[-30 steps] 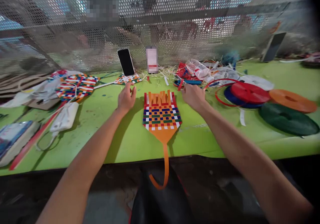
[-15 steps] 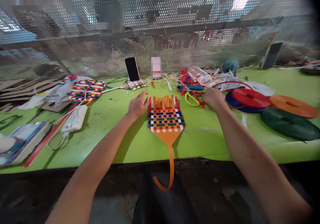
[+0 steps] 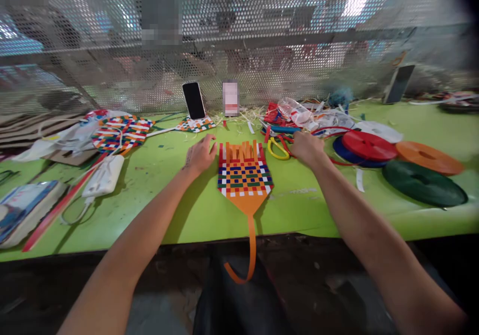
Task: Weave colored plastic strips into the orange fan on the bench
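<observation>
A half-woven fan [image 3: 244, 175] of orange, red, blue, green and white strips lies in the middle of the green table [image 3: 187, 210], its orange handle hanging over the front edge. My left hand [image 3: 200, 154] rests with fingers spread on the table, touching the fan's upper left edge. My right hand [image 3: 307, 148] lies to the fan's right, beside yellow-handled scissors [image 3: 279, 148]; its fingers are curled and what they touch is hidden.
Finished woven fans [image 3: 121, 131] lie at the left by a white power bank [image 3: 104, 175] and a book [image 3: 22, 208]. Red, blue, orange and dark green strip reels [image 3: 368, 145] sit at the right. A phone [image 3: 193, 100] leans on the perforated metal screen [image 3: 239, 41] behind.
My right hand moved from beside the fan's top edge out to the right, by the scissors. My left hand settled against the fan's left edge.
</observation>
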A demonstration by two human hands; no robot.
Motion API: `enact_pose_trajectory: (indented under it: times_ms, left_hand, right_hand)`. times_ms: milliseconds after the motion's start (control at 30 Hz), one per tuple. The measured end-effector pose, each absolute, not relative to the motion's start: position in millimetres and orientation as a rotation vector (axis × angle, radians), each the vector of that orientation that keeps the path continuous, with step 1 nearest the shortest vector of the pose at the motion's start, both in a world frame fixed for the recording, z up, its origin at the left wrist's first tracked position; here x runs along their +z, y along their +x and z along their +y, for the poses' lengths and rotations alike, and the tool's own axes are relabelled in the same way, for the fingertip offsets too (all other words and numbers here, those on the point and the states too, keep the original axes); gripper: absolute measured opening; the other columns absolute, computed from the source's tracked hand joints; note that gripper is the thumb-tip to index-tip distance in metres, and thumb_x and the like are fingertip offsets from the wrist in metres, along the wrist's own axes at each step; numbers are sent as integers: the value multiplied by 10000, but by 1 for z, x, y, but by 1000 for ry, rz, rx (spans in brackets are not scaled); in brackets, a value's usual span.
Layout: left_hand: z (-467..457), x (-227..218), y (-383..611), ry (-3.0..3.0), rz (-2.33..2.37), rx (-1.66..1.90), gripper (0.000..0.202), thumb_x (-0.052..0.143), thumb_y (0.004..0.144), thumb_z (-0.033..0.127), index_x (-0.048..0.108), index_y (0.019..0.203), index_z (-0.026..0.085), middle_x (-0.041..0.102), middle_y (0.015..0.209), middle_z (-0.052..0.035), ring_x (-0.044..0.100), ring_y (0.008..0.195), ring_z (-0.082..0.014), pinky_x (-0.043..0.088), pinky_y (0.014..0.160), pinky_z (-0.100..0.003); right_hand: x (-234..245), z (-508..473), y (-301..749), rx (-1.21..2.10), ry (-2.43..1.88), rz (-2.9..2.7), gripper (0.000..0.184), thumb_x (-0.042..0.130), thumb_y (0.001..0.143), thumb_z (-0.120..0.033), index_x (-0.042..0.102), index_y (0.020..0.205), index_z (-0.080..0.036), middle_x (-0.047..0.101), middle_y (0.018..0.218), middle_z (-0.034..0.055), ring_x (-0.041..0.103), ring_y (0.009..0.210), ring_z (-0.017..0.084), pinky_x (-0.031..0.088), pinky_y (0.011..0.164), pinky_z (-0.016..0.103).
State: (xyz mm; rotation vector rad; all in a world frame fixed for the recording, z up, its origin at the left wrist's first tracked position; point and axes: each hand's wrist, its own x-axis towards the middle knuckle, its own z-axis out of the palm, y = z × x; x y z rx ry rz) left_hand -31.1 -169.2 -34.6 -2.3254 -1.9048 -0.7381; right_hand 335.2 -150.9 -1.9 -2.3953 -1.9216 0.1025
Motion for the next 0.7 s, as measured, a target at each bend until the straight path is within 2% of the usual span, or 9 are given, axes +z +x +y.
enact_pose_trajectory:
  times_ms: [133,300,433,533,633,700]
  left_hand:
    - [-167,-36,-34,-2320,-1906,-751,358,474,1100,384,621,1388,230,766,1224,-140,733,1080,-323,513,862,-392]
    - [-165,-38,-37,-2297,-1907,-750,339,474,1094,372,636,1356,229,778,1184,-131,742,1000,-322,505,808,-391]
    - [-165,-37,-37,-2304,-1919,-731,343,471,1094,378,632,1361,234,775,1193,-134,741,1017,-321,511,822,-392]
    - [-166,-34,-36,-2311,-1934,-719,346,472,1093,374,628,1371,240,772,1209,-134,737,1045,-319,519,848,-394]
    - [-167,-32,-35,-2314,-1939,-709,343,475,1092,370,630,1367,237,771,1199,-134,738,1044,-319,521,855,-395]
    - [-167,-33,-34,-2319,-1934,-706,343,474,1094,372,630,1366,235,771,1187,-133,740,1034,-317,518,849,-393]
  right_hand:
    - [0,-155,327,54,-2414,-1914,396,632,991,-251,752,1343,-114,745,1288,291,729,1192,422,561,974,502]
    - [1,-160,317,28,-2389,-1989,373,608,995,-203,763,1317,-97,749,1277,287,734,1183,413,573,977,498]
    - [5,-155,324,-1,-2419,-1883,403,562,1004,-170,715,1368,-94,715,1327,273,714,1225,406,566,1008,518]
    - [4,-145,350,-94,-2458,-1665,466,478,1040,-137,628,1472,-46,630,1425,315,670,1297,419,563,1023,538]
    - [-5,-134,383,-57,-2616,-1475,462,545,1030,-145,638,1466,-25,508,1527,386,566,1419,459,573,1025,534]
    - [-12,-128,399,-25,-2637,-1478,455,523,1031,-141,646,1443,6,504,1514,413,542,1430,490,576,1014,578]
